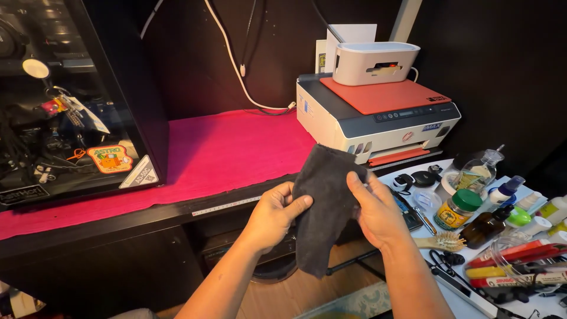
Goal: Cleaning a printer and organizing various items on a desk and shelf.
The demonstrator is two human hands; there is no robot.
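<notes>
Dark cloth hanging between left hand and right hand, both gripping.

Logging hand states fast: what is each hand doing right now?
Left hand: closed on the dark grey cloth, thumb across its front.
Right hand: closed on the same cloth's other edge.

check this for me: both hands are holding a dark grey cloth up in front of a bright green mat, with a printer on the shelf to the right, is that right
Not quite: the mat is bright pink, not green. The head view shows the left hand and right hand both holding the dark grey cloth up in front of that pink mat, with the printer on the shelf to the right.
</notes>
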